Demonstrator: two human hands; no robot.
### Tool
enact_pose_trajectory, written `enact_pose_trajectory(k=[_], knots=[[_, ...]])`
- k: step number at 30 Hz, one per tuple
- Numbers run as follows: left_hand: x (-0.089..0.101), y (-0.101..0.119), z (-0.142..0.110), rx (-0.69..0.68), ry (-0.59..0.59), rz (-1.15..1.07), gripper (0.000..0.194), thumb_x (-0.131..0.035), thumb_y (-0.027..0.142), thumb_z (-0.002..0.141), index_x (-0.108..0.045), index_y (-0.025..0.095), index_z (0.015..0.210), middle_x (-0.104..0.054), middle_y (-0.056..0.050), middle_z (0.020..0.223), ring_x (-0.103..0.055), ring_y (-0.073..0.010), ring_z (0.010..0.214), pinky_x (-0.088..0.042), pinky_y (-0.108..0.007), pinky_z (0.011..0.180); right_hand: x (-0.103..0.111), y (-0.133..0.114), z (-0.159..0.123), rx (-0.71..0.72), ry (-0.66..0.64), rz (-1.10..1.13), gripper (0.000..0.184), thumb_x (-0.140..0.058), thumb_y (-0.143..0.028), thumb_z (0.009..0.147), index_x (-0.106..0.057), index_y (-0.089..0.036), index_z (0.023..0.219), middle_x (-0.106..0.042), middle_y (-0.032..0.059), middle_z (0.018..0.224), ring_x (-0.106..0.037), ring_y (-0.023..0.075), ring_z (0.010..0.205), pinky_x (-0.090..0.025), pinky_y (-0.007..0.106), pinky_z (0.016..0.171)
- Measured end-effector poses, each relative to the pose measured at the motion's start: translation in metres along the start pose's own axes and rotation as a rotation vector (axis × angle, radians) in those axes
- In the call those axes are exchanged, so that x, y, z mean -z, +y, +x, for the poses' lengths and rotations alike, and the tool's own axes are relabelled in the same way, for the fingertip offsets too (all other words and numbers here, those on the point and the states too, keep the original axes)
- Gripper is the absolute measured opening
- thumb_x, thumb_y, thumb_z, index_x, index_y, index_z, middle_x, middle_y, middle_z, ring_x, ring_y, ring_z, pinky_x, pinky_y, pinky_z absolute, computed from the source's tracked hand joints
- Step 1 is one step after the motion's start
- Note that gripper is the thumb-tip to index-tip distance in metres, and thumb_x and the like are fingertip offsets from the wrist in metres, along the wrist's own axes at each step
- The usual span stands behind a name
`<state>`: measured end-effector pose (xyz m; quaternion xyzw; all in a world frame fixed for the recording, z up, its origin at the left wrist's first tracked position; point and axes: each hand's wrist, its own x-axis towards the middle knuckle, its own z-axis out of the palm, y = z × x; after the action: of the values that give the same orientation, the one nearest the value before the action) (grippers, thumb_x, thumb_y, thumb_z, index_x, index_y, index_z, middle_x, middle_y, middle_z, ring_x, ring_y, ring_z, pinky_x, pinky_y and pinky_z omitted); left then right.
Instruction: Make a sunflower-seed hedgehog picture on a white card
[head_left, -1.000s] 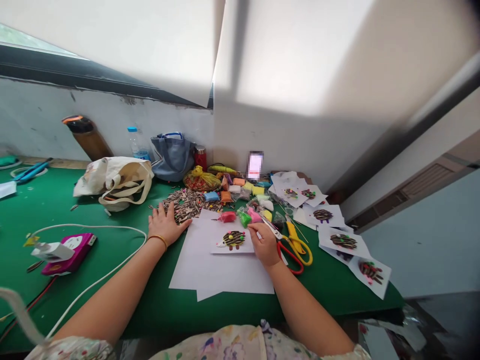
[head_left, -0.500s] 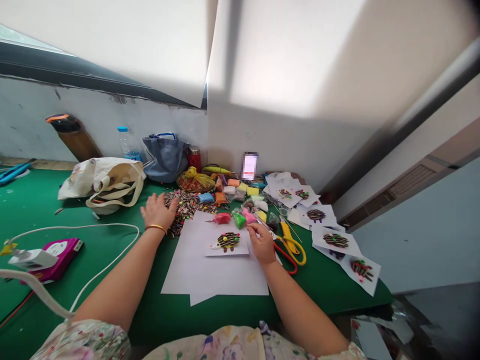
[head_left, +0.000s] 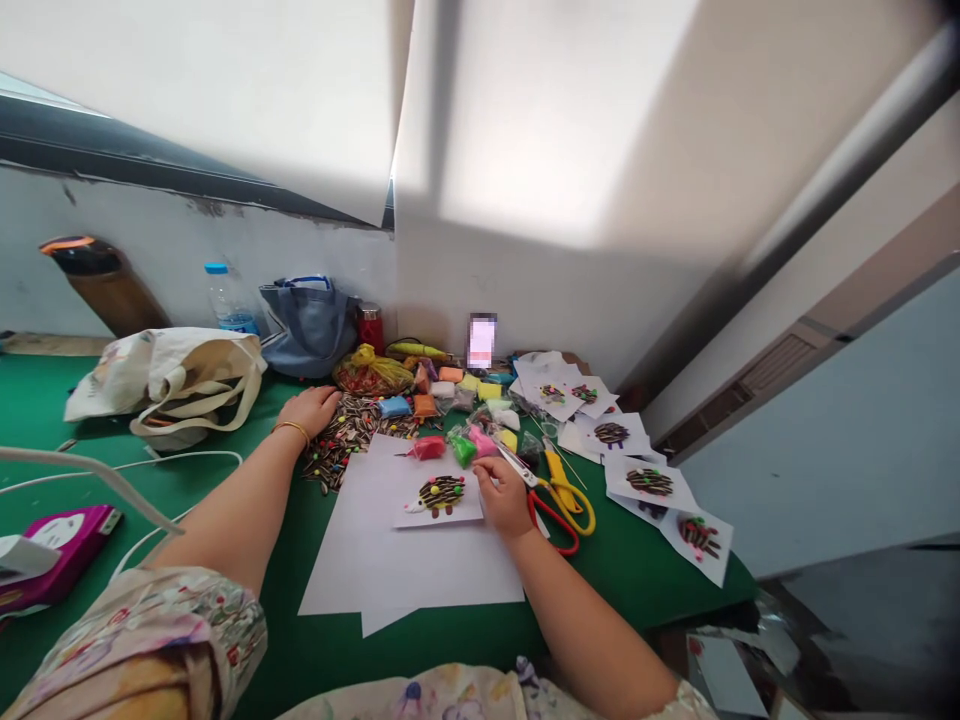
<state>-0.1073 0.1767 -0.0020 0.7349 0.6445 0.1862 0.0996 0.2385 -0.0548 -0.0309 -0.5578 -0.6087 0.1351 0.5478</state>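
My left hand (head_left: 307,412), a yellow bracelet on its wrist, lies with fingers stretched at the left edge of a heap of striped sunflower seeds (head_left: 356,435). Small coloured balls are scattered among the seeds. My right hand (head_left: 502,497) rests at the right edge of a small white card (head_left: 457,511), thumb and forefinger together; what they pinch, if anything, is hidden. A hedgehog (head_left: 440,494) of dark seeds with coloured dots and brown feet decorates the card. Beneath the card are large white paper sheets (head_left: 420,570).
Yellow-and-red-handled scissors (head_left: 562,510) lie beside my right hand. Packets of coloured clay (head_left: 430,447) sit behind the card. Finished hedgehog cards (head_left: 649,482) line the right side. A cream cloth bag (head_left: 165,375), white cable (head_left: 90,470) and magenta box (head_left: 56,550) are at left. A phone (head_left: 481,341) leans on the wall.
My left hand has slid back along the seed heap's left edge toward the blue bag. The right hand stays by the card. The whole view has shifted to the right.
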Motion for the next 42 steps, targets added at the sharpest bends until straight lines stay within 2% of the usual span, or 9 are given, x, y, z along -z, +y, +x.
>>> enact_pose_trajectory(k=[3, 11, 15, 18, 20, 23, 26, 32, 42], knots=[[-0.002, 0.003, -0.009, -0.064, -0.015, -0.044, 0.052, -0.033, 0.045, 0.091, -0.064, 0.02, 0.123, -0.062, -0.009, 0.131, -0.056, -0.0275, 0.121, -0.041, -0.037, 0.103, 0.001, -0.003, 0.0, 0.007, -0.014, -0.013, 0.017, -0.054, -0.026, 0.089, -0.07, -0.02, 0.089, -0.07, 0.0049, 0.088, -0.063, 0.0191, 0.084, -0.049, 0.032, 0.081], [-0.009, 0.016, -0.048, -0.167, 0.029, -0.202, 0.062, -0.022, 0.048, 0.094, -0.056, 0.013, 0.133, -0.059, -0.009, 0.135, -0.054, -0.0233, 0.124, -0.041, -0.034, 0.106, 0.001, -0.002, 0.0, 0.001, -0.027, -0.019, 0.017, -0.053, -0.026, 0.089, -0.069, -0.019, 0.09, -0.07, 0.0053, 0.089, -0.063, 0.0194, 0.087, -0.049, 0.033, 0.082], [-0.001, 0.009, -0.076, -0.253, 0.014, -0.228, 0.067, -0.041, 0.056, 0.087, -0.047, 0.016, 0.14, -0.051, -0.009, 0.144, -0.048, -0.0261, 0.13, -0.036, -0.039, 0.111, 0.009, -0.012, -0.004, -0.007, -0.022, -0.015, 0.017, -0.053, -0.026, 0.089, -0.068, -0.019, 0.09, -0.069, 0.0055, 0.088, -0.064, 0.0197, 0.085, -0.05, 0.033, 0.081], [0.003, -0.002, -0.095, -0.32, -0.018, -0.148, 0.073, -0.048, 0.058, 0.084, -0.042, 0.015, 0.143, -0.039, -0.012, 0.151, -0.036, -0.0298, 0.139, -0.029, -0.044, 0.115, 0.018, -0.032, -0.018, 0.067, -0.109, -0.015, 0.017, -0.051, -0.023, 0.091, -0.068, -0.021, 0.095, -0.069, 0.0068, 0.093, -0.063, 0.0199, 0.089, -0.049, 0.034, 0.084], [0.003, -0.008, -0.102, -0.327, -0.016, -0.091, 0.071, -0.046, 0.057, 0.087, -0.04, 0.016, 0.145, -0.036, -0.013, 0.153, -0.031, -0.0297, 0.142, -0.026, -0.046, 0.116, 0.02, -0.049, -0.031, 0.191, -0.285, -0.006, 0.018, -0.052, -0.02, 0.091, -0.067, -0.022, 0.101, -0.069, 0.0075, 0.097, -0.062, 0.0199, 0.094, -0.048, 0.034, 0.087], [-0.003, -0.009, -0.104, -0.312, 0.009, -0.011, 0.068, -0.04, 0.054, 0.091, -0.037, 0.015, 0.146, -0.034, -0.014, 0.154, -0.027, -0.0286, 0.144, -0.023, -0.046, 0.117, 0.013, -0.067, -0.049, 0.374, -0.588, 0.008, 0.018, -0.054, -0.019, 0.09, -0.068, -0.023, 0.1, -0.07, 0.0059, 0.094, -0.062, 0.0189, 0.09, -0.048, 0.033, 0.084], [-0.012, 0.002, -0.101, -0.261, 0.027, 0.069, 0.069, -0.039, 0.055, 0.091, -0.035, 0.015, 0.148, -0.032, -0.016, 0.154, -0.025, -0.0308, 0.144, -0.024, -0.048, 0.116, 0.0, -0.07, -0.056, 0.42, -0.753, 0.028, 0.015, -0.056, -0.021, 0.09, -0.069, -0.023, 0.096, -0.071, 0.0038, 0.089, -0.062, 0.0176, 0.086, -0.045, 0.033, 0.089], [-0.021, 0.023, -0.1, -0.242, 0.053, 0.136, 0.065, -0.037, 0.053, 0.093, -0.036, 0.02, 0.148, -0.033, -0.016, 0.154, -0.028, -0.0322, 0.143, -0.027, -0.05, 0.113, 0.003, -0.06, -0.053, 0.247, -0.818, 0.064, 0.019, -0.053, -0.02, 0.09, -0.069, -0.021, 0.101, -0.07, 0.0046, 0.092, -0.062, 0.0165, 0.089, -0.048, 0.027, 0.081], [-0.034, 0.049, -0.087, -0.134, 0.129, 0.106, 0.064, -0.038, 0.056, 0.091, -0.044, 0.019, 0.143, -0.038, -0.017, 0.15, -0.031, -0.035, 0.14, -0.025, -0.054, 0.112, 0.024, -0.053, -0.055, 0.18, -0.842, 0.097, 0.019, -0.054, -0.022, 0.091, -0.07, -0.021, 0.1, -0.07, 0.0045, 0.09, -0.063, 0.016, 0.087, -0.048, 0.027, 0.08]])
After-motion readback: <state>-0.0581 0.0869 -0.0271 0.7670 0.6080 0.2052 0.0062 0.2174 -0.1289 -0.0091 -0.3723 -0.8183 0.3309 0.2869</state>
